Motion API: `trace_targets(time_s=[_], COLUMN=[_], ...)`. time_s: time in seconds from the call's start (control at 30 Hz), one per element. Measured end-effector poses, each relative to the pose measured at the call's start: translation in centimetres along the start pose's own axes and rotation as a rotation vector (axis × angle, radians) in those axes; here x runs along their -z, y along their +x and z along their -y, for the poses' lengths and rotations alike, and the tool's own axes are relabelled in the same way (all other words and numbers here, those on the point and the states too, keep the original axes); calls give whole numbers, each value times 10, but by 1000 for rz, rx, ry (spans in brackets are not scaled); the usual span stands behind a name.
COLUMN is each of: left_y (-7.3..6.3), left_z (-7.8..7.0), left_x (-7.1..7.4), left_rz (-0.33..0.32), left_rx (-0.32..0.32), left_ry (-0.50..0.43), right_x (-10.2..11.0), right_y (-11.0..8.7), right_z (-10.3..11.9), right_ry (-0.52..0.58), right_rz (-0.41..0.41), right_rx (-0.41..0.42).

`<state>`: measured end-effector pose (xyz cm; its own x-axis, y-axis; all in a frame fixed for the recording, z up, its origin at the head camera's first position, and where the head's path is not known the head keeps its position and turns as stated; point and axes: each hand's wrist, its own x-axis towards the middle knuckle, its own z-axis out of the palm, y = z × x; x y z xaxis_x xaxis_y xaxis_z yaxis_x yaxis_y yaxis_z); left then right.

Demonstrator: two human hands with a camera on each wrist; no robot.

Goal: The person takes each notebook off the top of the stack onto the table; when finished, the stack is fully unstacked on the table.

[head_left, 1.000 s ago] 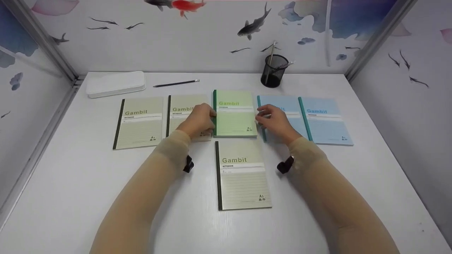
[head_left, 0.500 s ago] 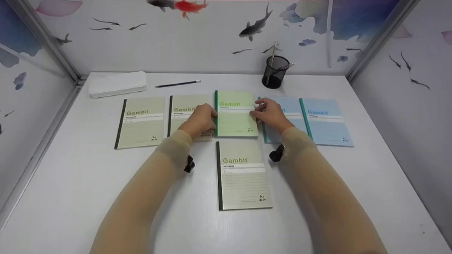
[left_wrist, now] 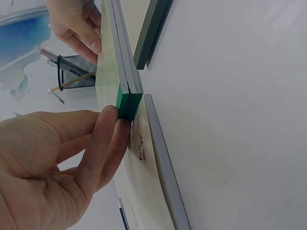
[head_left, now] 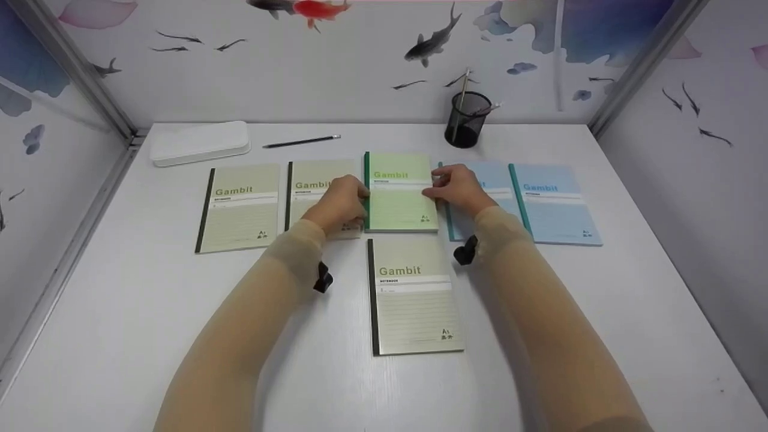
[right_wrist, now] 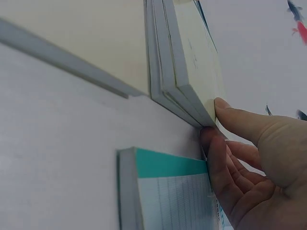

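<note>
Two stacked light-green notebooks (head_left: 399, 207) with green spines lie in the middle of a row in the head view. At the spine side, my left hand (head_left: 337, 205) has its bent fingertips on the stack; the left wrist view shows them at the green spine ends (left_wrist: 128, 103). My right hand (head_left: 461, 187) pinches the opposite edge, thumb on the top cover (right_wrist: 199, 62) and fingers below in the right wrist view. A beige notebook (head_left: 414, 312) with a dark spine lies just in front of the stack. My left hand overlaps another beige notebook (head_left: 300, 210), my right hand a blue notebook (head_left: 501, 207).
Another beige notebook (head_left: 237, 222) lies at the row's left end, another blue notebook (head_left: 561, 216) at its right. Behind them are a white case (head_left: 201, 144), a pencil (head_left: 300, 142) and a black mesh pen holder (head_left: 465, 129). Patterned panels enclose the white table (head_left: 90, 300).
My right hand has moved left onto the green stack's right edge, its thumb now on the cover. My left hand stays at the spine, and the notebooks have hardly moved.
</note>
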<state>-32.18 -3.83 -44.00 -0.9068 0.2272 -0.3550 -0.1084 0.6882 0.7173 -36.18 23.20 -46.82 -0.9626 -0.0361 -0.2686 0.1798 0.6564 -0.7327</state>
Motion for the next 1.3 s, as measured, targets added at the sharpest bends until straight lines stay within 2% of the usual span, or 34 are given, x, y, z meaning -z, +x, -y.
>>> trace_targets(time_s=[0.17,0.33,0.5,0.67,0.83,1.07,1.3], left_y=[0,1,2,4,6,10,11], left_z=[2,3,4,4,3,3,1], left_x=[0,0,-1,-1,-2,-2,-4], left_rz=[-1,1,-1,-8,-2,-45,-22], left_rx=[-3,-16,0,4,-1,-82,-54], left_ry=[-21,-18,-23,-34,14,128,118], right_x=[1,0,-1,-1,0,2,8], right_y=[1,2,3,2,0,-3,-9], right_z=[1,-2,-9,-11,-15,-21,-28], right_ry=[7,117,243,280,307,353,451], right_rz=[8,-1,-4,-20,-33,-65,-83], right_rx=[6,1,5,9,9,14,2])
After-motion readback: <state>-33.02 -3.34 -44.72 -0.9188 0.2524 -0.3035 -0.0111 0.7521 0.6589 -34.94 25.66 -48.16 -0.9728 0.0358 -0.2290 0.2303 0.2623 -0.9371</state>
